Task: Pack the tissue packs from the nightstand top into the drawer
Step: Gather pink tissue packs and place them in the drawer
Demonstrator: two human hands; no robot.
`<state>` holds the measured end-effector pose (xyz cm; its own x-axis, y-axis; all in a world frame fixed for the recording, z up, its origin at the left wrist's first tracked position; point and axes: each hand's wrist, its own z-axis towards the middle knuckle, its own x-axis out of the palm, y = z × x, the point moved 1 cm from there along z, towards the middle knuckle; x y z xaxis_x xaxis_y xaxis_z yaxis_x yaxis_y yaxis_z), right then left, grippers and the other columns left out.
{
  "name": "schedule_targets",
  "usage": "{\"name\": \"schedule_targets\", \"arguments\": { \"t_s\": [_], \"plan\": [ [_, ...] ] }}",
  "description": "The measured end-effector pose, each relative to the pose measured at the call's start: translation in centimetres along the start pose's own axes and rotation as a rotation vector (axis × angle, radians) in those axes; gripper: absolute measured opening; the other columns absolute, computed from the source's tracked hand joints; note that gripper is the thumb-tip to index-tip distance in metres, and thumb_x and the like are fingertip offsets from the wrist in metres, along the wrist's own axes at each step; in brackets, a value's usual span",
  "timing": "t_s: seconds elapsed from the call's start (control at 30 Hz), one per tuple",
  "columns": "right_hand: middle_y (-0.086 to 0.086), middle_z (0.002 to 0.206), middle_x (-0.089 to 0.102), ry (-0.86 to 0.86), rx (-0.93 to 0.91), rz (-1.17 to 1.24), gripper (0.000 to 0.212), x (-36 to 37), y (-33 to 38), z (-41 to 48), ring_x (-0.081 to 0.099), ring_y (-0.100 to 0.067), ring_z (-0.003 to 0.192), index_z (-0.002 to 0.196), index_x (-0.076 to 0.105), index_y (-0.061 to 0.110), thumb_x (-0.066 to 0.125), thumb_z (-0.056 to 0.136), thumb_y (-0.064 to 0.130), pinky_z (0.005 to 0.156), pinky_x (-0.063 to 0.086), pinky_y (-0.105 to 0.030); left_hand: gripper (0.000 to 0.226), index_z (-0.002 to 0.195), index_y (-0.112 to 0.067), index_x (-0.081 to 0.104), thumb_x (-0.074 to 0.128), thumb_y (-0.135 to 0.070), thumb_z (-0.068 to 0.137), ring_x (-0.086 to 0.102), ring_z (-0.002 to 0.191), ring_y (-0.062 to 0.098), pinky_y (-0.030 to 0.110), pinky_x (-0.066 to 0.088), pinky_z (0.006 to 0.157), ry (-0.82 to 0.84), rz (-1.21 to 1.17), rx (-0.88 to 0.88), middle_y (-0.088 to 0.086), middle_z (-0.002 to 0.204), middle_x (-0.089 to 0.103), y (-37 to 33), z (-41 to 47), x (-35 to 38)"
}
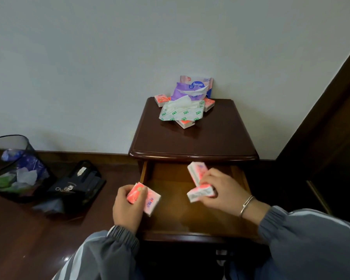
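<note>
The left grip [126, 209] clasps a small pink-and-white plastic-wrapped tissue pack [148, 201] over the left edge of the open brown wooden drawer [174, 217]; the right grip [220, 190] pinches two matching packs [200, 191] above its middle. Better to lower them close to the drawer floor and lay them flat in a back corner, sparing room for the heap of mixed tissue packs [182, 112] on the dark glossy nightstand surface [190, 142].

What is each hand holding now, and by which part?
Left hand: one tissue pack, by its left end. Right hand: upper pack and lower pack, by their right ends.
</note>
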<state>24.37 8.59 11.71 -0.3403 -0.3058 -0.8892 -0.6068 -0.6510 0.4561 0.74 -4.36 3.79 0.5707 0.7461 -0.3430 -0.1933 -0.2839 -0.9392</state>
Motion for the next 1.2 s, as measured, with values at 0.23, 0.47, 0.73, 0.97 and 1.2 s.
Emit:
{"name": "schedule_targets", "arguments": {
  "t_s": [0.23, 0.47, 0.73, 0.97, 1.2],
  "plan": [
    [0.001, 0.102, 0.063, 0.185, 0.159, 0.013, 0.04, 3.4, -0.2, -0.6, 0.059, -0.011, 0.089, 0.105, 0.068, 0.02, 0.07, 0.076, 0.048, 0.076, 0.049, -0.025, 0.026, 0.096, -0.03, 0.058, 0.069, -0.047, 0.081, 0.059, 0.072, -0.003, 0.01, 0.036, 0.055, -0.03, 0.001, -0.035, -0.013, 0.083, 0.064, 0.2, 0.1, -0.1],
    [0.0, 0.1, 0.064, -0.13, 0.379, 0.04, 0.034, 2.7, -1.9, 0.4, 0.061, -0.014, 0.089, 0.105, 0.067, 0.019, 0.07, 0.079, 0.04, 0.076, 0.053, -0.029, 0.027, 0.096, -0.029, 0.058, 0.067, -0.049, 0.081, 0.059, 0.074, -0.002, 0.013, 0.038, 0.056, 0.031, 0.022, -0.042, -0.013, 0.083, 0.064, 0.7, 0.8, 0.2],
    [-0.002, 0.108, 0.062, -0.206, 0.439, -0.005, 0.037, 4.5, -3.8, 2.2, 0.061, -0.016, 0.096, 0.115, 0.063, 0.017, 0.065, 0.085, 0.038, 0.074, 0.053, -0.024, 0.024, 0.094, -0.03, 0.057, 0.068, -0.047, 0.081, 0.059, 0.073, -0.005, 0.012, 0.038, 0.057, 0.058, 0.031, -0.012, -0.013, 0.083, 0.063, 0.9, 0.7, 0.2],
    [0.006, 0.145, 0.036, 0.233, 0.312, -0.093, 0.065, 5.9, -5.3, 1.8, 0.035, -0.019, 0.13, 0.139, 0.041, 0.033, 0.062, 0.081, 0.052, 0.107, 0.034, -0.033, 0.027, 0.096, -0.028, 0.057, 0.068, -0.048, 0.08, 0.06, 0.078, -0.001, 0.016, 0.041, 0.061, 0.069, 0.034, 0.005, -0.012, 0.087, 0.064, 1.2, 0.8, 0.3],
    [0.003, 0.132, 0.047, 0.24, 0.403, -0.256, 0.057, 5.8, -4.9, 1.8, 0.042, -0.024, 0.118, 0.132, 0.036, 0.036, 0.058, 0.08, 0.042, 0.093, 0.039, -0.038, 0.025, 0.094, -0.031, 0.057, 0.069, -0.047, 0.079, 0.061, 0.077, -0.002, 0.013, 0.04, 0.059, 0.056, 0.021, 0.015, -0.011, 0.086, 0.065, 1.0, 0.6, 0.2]
  ]
}}
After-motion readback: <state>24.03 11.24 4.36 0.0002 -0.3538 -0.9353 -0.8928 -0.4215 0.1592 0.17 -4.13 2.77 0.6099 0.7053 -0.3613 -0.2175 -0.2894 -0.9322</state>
